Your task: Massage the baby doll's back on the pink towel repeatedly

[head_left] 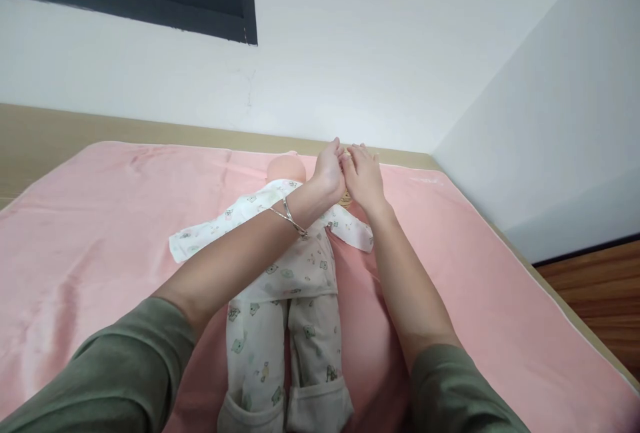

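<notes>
meeting near far edge of pink cloth [480, 286], left hand [331, 170], right hand [365, 176] (can't tell grips), printed clothes [307, 273] below, room rightward

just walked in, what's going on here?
Someone's left hand and right hand are close together beside the head of a doll-like figure in a white printed outfit. It lies on a pink sheet, legs toward the camera. A small yellowish item shows just below the hands, mostly hidden; can't tell whether they hold it.

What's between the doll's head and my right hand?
Your left hand, plus a bit of pink cloth, shows there in the head view.
</notes>
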`<action>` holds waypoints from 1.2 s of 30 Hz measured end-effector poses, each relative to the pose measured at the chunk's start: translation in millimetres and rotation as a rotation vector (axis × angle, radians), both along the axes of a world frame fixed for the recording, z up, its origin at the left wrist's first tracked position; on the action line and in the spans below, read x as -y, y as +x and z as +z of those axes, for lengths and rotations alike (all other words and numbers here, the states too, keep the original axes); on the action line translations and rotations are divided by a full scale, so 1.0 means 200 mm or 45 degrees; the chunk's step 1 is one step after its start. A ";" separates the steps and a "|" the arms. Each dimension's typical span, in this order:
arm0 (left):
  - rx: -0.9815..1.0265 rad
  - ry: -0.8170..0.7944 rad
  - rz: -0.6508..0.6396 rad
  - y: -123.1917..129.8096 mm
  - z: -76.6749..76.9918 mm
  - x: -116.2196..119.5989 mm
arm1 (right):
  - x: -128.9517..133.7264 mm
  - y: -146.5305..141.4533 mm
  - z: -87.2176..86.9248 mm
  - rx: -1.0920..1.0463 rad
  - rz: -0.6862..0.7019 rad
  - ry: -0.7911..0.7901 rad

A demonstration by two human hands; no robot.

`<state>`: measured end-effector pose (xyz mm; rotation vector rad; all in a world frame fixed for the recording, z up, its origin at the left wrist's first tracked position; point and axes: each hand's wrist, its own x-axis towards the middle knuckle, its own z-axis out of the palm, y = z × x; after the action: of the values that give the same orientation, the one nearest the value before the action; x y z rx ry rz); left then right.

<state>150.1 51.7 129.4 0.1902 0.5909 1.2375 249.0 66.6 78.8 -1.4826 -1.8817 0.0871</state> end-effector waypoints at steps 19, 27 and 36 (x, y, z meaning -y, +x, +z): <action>-0.122 -0.034 -0.078 -0.76 0.14 0.33 | 0.08 -0.26 0.17 0.445 -0.624 -0.377; -0.133 0.001 -0.088 -0.81 0.16 0.31 | 0.13 -0.27 0.12 0.574 -0.600 -0.434; -0.203 0.034 -0.106 -0.73 0.12 0.33 | 0.27 -0.43 0.10 0.459 -0.139 -0.339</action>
<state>3.6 -14.8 152.6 0.3352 0.6980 1.1565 162.3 12.3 99.7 -1.8813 -2.1300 0.0200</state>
